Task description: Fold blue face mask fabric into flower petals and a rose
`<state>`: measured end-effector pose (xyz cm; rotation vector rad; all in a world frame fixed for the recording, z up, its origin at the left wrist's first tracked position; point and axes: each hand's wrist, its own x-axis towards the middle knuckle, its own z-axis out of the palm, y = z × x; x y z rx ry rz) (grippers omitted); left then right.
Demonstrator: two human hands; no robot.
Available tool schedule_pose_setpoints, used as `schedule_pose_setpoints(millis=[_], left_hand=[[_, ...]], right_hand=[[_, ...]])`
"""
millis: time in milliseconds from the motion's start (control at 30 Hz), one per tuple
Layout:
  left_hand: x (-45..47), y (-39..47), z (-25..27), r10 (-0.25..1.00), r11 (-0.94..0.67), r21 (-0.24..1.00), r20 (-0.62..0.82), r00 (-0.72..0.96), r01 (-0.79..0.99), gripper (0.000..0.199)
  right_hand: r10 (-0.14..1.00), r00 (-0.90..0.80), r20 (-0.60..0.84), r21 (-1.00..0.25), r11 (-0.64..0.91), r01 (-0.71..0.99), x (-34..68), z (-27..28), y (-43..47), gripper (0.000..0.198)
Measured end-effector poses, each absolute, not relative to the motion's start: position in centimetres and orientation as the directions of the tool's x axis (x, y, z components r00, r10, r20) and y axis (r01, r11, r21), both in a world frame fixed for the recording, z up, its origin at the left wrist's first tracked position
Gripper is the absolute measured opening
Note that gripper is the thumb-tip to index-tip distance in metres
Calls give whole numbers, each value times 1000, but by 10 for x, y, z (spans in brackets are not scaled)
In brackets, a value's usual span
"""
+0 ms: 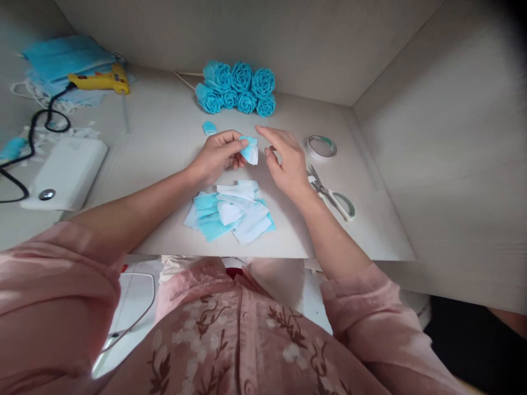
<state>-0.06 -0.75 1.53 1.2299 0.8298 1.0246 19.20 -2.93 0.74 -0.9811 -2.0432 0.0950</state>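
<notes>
Remotely, I see the left hand pinching a cloth piece and the right hand open; flowers lie far.

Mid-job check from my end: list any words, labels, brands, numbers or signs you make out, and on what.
No text can be read in this view.
White box-shaped device: its round dark spot is too small to read.
Yellow glue gun: any markings too small.
Piece in the left hand: no lettering visible.
</notes>
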Motion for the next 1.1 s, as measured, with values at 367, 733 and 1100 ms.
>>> schedule_pose_setpoints(millis=[367,733,1100], left_hand=[[1,-7,11,937,-2,992,47,347,-130,23],[2,-9,11,944,-18,997,41,328,-74,20],[0,-9,16,941,54,986,2,339,-156,24]], right_hand=[[891,-177,417,-843,453,291,189,-4,-25,47],[896,-154,417,-842,444,306,190,-10,-21,44],[722,-298,625,-478,655,585,185,8,-32,41]])
